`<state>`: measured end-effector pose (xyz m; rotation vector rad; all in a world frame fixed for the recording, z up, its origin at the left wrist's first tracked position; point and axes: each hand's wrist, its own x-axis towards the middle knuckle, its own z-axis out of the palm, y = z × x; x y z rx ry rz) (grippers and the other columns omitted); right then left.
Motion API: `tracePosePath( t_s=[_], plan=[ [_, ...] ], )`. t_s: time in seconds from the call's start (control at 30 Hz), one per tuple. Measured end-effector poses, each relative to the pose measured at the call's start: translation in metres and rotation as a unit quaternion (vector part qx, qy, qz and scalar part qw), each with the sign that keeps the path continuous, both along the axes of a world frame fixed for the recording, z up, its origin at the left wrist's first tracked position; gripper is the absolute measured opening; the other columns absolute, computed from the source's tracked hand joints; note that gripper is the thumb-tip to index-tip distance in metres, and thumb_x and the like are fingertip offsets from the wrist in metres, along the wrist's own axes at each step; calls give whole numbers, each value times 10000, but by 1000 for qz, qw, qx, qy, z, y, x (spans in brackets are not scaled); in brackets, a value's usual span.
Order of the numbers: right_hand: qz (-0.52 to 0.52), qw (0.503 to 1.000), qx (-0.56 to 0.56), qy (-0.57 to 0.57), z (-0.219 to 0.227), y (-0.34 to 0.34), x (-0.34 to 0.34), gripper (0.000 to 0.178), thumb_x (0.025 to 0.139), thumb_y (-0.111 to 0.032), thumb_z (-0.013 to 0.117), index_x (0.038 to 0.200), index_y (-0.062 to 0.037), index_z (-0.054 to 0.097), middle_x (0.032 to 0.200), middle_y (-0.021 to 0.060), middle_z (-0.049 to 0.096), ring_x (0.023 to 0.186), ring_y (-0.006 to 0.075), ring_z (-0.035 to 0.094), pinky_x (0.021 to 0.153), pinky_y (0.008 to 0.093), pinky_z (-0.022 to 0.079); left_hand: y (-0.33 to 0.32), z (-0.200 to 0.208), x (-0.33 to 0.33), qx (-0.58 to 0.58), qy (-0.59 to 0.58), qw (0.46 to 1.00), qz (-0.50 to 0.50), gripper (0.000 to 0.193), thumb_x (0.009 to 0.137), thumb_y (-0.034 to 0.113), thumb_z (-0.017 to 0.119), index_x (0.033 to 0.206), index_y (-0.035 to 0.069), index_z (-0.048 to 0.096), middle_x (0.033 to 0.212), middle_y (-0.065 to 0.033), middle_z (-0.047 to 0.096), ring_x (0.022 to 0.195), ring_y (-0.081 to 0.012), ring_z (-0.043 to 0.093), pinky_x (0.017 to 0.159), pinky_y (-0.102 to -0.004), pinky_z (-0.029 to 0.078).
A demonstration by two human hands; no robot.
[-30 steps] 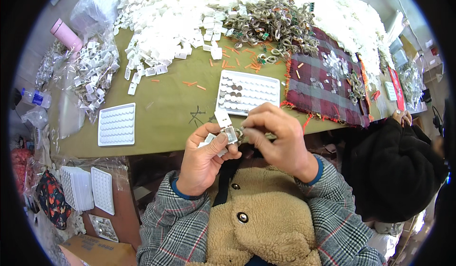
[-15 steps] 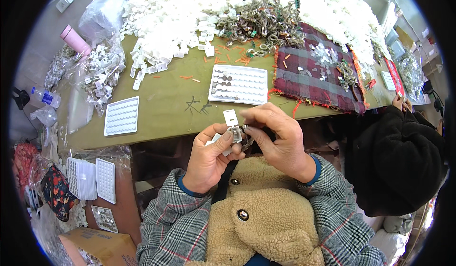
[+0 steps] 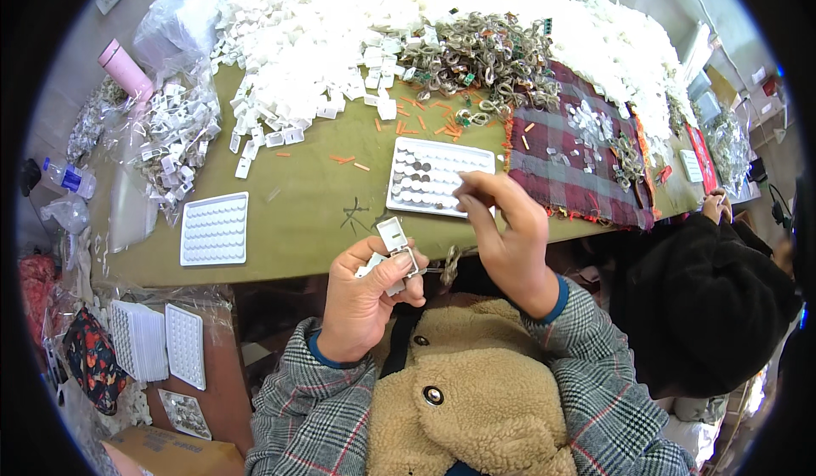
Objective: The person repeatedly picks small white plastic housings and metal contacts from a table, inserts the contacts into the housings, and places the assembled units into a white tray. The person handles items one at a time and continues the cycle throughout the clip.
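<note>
Between the thumb and fingers of my left hand (image 3: pixel 361 297) is a small white plastic case (image 3: pixel 393 235), its lid flipped up. More white plastic shows within the same grip. A looped bundle of thin wire (image 3: pixel 450 265) hangs to the right of the case. My right hand (image 3: pixel 517 234) is over the lower right part of a white tray (image 3: pixel 484 163), thumb and forefinger bent together. Whatever is between those fingertips is too small to make out. Round button cells (image 3: pixel 416 167) sit in some of the tray's pockets.
White plastic casings (image 3: pixel 306 42) are heaped across the back, beside a pile of wire bundles (image 3: pixel 484 55). A plaid cloth (image 3: pixel 569 161) lies right, a second white tray (image 3: pixel 214 229) left. Orange strips (image 3: pixel 342 160) are scattered between. A person in black (image 3: pixel 705 297) sits at right.
My right hand has left the white case and moved up and right to the tray. My left hand has shifted slightly left and down with the case. The wire bundle now hangs in plain sight.
</note>
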<state>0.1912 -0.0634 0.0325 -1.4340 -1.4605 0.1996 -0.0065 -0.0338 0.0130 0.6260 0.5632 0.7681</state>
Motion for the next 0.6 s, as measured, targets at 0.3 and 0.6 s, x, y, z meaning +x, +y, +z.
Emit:
tracePosePath(
  t_s=[0.3, 0.6],
  plan=[
    [53, 977, -109, -177, -16, 42, 11, 274, 831, 29, 637, 1078, -56, 720, 872, 133, 607, 778, 284, 644, 674, 341, 522, 17, -6, -3, -44, -28, 998, -19, 228, 911, 90, 658, 1095, -35, 607, 937, -142, 681, 678, -150, 648, 585, -304, 599],
    [89, 975, -91, -180, -19, 43, 14, 159, 791, 32, 675, 943, -12, 691, 837, 139, 601, 745, 310, 621, 647, 380, 501, 17, -9, -1, -73, -46, 996, -11, 283, 914, 88, 631, 1158, -33, 557, 976, -132, 652, 674, -129, 587, 620, -298, 574]
  ],
)
